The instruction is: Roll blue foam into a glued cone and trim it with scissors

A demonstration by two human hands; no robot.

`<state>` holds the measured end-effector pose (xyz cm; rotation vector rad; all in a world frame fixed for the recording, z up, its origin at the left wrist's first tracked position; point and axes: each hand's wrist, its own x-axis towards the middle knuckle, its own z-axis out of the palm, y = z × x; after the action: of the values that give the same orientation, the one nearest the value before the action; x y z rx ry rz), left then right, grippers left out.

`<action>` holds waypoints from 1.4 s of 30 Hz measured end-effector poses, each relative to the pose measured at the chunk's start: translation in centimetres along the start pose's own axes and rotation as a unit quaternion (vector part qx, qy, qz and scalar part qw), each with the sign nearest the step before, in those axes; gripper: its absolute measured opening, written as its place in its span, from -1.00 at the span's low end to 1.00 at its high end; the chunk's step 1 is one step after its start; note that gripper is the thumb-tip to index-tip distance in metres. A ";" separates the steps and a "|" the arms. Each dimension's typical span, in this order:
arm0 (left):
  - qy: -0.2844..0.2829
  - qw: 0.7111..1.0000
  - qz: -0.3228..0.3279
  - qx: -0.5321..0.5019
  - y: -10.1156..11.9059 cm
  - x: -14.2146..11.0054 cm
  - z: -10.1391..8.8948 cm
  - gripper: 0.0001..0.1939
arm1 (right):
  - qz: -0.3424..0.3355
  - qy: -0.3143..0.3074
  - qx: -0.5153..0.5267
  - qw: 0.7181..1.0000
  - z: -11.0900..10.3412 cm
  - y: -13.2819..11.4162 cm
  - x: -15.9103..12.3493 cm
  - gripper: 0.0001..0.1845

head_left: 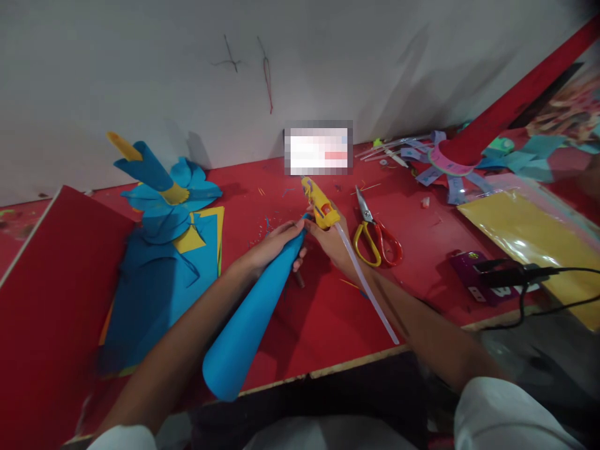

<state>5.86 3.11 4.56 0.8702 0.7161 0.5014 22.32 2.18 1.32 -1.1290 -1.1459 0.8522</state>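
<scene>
A blue cone (253, 319), rolled from a sheet, slants from its wide open end near the table's front edge up to its narrow tip. My left hand (284, 240) is wrapped round the upper part, thumb near the tip. At that tip, the fingers of my right hand (325, 240) pinch the cone. A yellow glue gun (321, 203) is right at my right hand, its nozzle pointing away; its handle is hidden, and I cannot tell whether the hand supports it. From its back a long clear glue stick (368, 284) runs over my right wrist.
Scissors (368, 228) with red and yellow handles lie right of the glue gun. Blue sheets (154, 306) and a blue flower (173, 190) are at left, beside a red board (56, 300). A purple box (473, 275) with a black cable and yellow packets (515, 219) are at right.
</scene>
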 end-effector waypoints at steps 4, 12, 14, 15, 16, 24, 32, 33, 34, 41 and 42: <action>0.070 0.997 0.033 0.021 -0.2 0.1 0.5 -0.41 | 0.010 0.005 -0.011 1.000 0.1 0.0 0.0 -0.54; 0.082 0.996 0.023 0.022 1.1 -0.4 0.7 -0.54 | 0.011 0.015 -0.032 0.999 -0.1 -0.1 0.0 -0.58; 0.079 0.997 0.003 0.008 1.4 -0.6 0.4 -0.58 | 0.015 0.022 -0.019 0.999 -0.2 -0.1 0.0 -0.57; 0.075 0.997 0.003 -0.001 1.5 -0.7 0.2 -0.62 | 0.014 0.023 -0.013 1.000 -0.2 -0.1 0.1 -0.57; 0.068 0.998 0.007 -0.009 1.6 -0.8 -0.1 -0.68 | 0.013 0.021 -0.007 1.000 -0.3 -0.1 0.1 -0.57; 0.016 0.998 -0.011 -0.051 0.2 -0.5 -1.0 -0.65 | -0.003 0.022 -0.034 0.999 -0.3 0.2 0.0 -0.60; 0.024 0.998 0.018 -0.048 1.2 -0.3 -1.5 -0.72 | -0.028 0.015 -0.059 0.998 -0.9 0.8 0.2 -0.64; 0.033 0.998 0.026 -0.050 1.5 -0.3 -1.6 -0.73 | -0.030 0.011 -0.073 0.997 -1.1 1.0 0.3 -0.66; 0.045 0.997 0.036 -0.052 1.8 -0.4 -1.9 -0.74 | -0.034 0.002 -0.099 0.995 -1.4 1.2 0.5 -0.70; 0.116 0.980 0.125 -0.106 3.7 -0.9 -3.6 -0.72 | -0.091 -0.175 -0.385 0.902 -2.7 1.8 0.9 -0.43; 0.124 0.977 0.130 -0.117 3.9 -0.9 -3.8 -0.72 | -0.099 -0.188 -0.420 0.882 -2.8 1.6 0.7 -0.39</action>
<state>1.95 6.62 6.42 0.6876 0.7548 0.9218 25.26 2.61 -0.13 -1.5317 -2.0332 0.3999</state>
